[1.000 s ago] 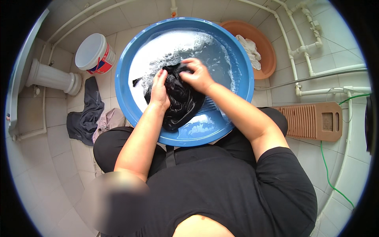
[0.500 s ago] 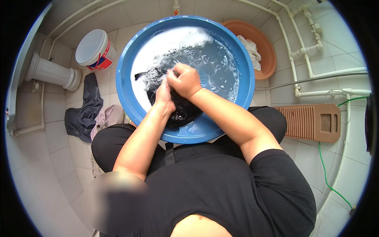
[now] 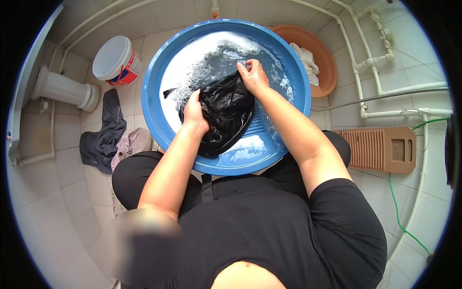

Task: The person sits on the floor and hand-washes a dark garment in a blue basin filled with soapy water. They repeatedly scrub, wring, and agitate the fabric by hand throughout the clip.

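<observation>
A wet black cloth point(image 3: 226, 113), its exact kind not clear, is spread between my hands over the blue basin point(image 3: 153, 108), which holds soapy water. My left hand point(image 3: 196, 115) grips its left side, some fingers hidden by the fabric. At the cloth's upper right edge, my right hand point(image 3: 254, 78) pinches it between thumb and fingers. The lower part of the cloth lies over the basin's ridged washboard area point(image 3: 260, 126). White foam point(image 3: 175, 72) covers the water's left and far side.
Left of the basin are a white bucket point(image 3: 113, 58), dark clothing point(image 3: 103, 137) and a pale pink cloth point(image 3: 131, 143). An orange-brown basin point(image 3: 328, 67) with a white cloth point(image 3: 306, 62) stands at far right. A brown washboard point(image 3: 375, 149) lies beside my right knee; pipes point(image 3: 353, 53) line the wall.
My hands were together on the bunched cloth. My right hand has moved right and away, stretching the cloth out between both hands and uncovering the basin's ridges.
</observation>
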Tool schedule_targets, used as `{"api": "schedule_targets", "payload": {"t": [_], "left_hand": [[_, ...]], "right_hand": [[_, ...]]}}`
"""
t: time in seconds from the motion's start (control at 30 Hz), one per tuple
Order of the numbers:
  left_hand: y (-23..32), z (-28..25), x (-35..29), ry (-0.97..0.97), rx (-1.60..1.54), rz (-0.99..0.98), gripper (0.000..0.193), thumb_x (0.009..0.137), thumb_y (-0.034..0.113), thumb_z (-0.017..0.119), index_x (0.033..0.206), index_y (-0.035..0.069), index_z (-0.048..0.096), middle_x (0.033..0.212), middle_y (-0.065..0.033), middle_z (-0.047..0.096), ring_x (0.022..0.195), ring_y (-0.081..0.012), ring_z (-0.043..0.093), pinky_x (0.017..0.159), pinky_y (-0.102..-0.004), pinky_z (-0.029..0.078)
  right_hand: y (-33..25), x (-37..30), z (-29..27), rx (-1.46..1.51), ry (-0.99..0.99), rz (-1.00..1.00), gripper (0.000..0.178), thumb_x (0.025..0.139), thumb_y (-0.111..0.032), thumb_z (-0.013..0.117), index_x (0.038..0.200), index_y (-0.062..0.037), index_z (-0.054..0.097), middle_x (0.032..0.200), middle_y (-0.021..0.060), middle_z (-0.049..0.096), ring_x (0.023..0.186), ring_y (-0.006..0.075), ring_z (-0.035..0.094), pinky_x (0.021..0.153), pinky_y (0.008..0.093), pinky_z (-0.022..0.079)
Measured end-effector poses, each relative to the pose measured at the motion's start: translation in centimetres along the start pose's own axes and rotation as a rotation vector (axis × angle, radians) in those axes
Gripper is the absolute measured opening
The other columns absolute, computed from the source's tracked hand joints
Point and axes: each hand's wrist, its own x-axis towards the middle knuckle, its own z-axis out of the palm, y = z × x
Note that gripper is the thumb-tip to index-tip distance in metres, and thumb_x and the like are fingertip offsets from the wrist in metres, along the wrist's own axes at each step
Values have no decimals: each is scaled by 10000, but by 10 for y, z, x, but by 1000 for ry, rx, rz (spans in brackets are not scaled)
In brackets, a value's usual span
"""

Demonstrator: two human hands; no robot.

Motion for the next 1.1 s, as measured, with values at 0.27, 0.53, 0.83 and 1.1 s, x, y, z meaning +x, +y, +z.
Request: {"api": "schedule_targets", "payload": {"t": [0.27, 0.53, 0.83, 1.1], "left_hand": [[-3, -13, 17, 163, 74, 187, 411, 927, 260, 455, 1260, 46, 346, 1154, -134, 515, 973, -304, 573, 818, -495, 496], [-1, -51, 17, -739, -69, 227, 444, 934, 387, 375, 1216, 58, 469, 1102, -109, 558, 996, -215, 563, 886, -372, 455], [-10, 15, -20, 82, 151, 140, 338, 895, 352, 414, 1032, 72, 542, 941, -72, 594, 883, -204, 584, 776, -340, 483], [-3, -39, 6, -214, 127, 59, 285, 863, 353, 474, 713, 116, 527, 687, -30, 533, 674, -161, 545, 675, -321, 458]], "right_hand": [[15, -12, -2, -395, -230, -71, 547, 695, -494, 640, 1010, -49, 622, 1105, 136, 564, 1018, 294, 545, 870, 368, 438], [-104, -114, 9, 418, -247, -845, 189, 648, -134, 684, 731, -24, 556, 913, 112, 600, 845, 274, 582, 748, 329, 471], [-78, -71, 24, 350, 46, -201, 212, 740, -222, 618, 664, -29, 572, 667, 180, 574, 607, 341, 566, 560, 369, 461], [-99, -124, 17, 294, -68, -729, 164, 705, -186, 598, 593, -81, 541, 612, 120, 546, 578, 290, 563, 523, 378, 453]]}}
